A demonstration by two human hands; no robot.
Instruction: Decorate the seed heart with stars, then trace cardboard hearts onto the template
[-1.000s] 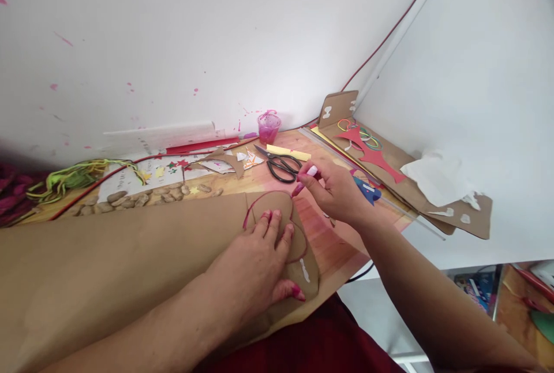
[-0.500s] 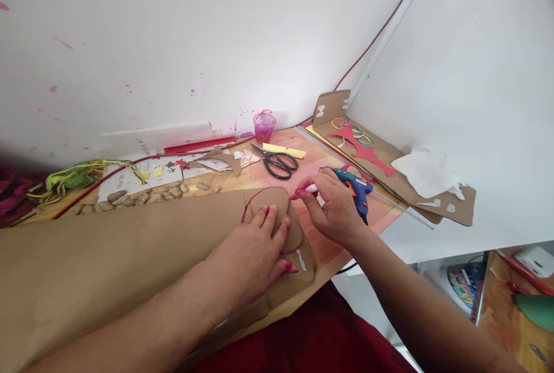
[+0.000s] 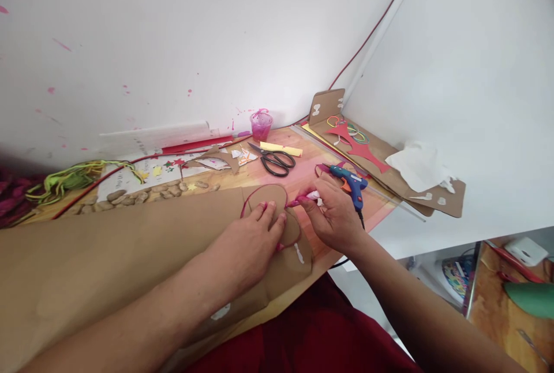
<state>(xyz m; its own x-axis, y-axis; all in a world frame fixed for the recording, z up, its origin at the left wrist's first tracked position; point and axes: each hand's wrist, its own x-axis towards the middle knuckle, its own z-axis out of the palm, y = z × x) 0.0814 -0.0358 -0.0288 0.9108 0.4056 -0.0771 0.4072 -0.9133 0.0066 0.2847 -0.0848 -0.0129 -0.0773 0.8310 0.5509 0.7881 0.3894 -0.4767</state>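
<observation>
My left hand (image 3: 255,240) lies on a large brown cardboard sheet (image 3: 142,246), fingers apart and pressing down. Under and around its fingertips runs a magenta heart-like outline (image 3: 277,186), partly hidden by the hand. My right hand (image 3: 335,211) is closed on a pink-and-white marker (image 3: 308,196). The marker's tip is at the notch between the outline's two lobes. Magenta stains mark the fingertips of both hands. A blue glue gun (image 3: 352,185) lies just beyond my right hand, and black-handled scissors (image 3: 277,160) rest past the cardboard's far edge.
A cup of pink paint (image 3: 261,126) stands by the wall. Peanuts (image 3: 138,195), green-yellow yarn (image 3: 73,179) and paper scraps (image 3: 244,156) lie behind the sheet. At right are cardboard pieces (image 3: 381,179), red paper (image 3: 359,148) and a white cloth-like piece (image 3: 418,165).
My right hand and the marker have shifted slightly toward me around the outline's notch. My left thumb has drawn in closer to the fingers. The view has shifted a little.
</observation>
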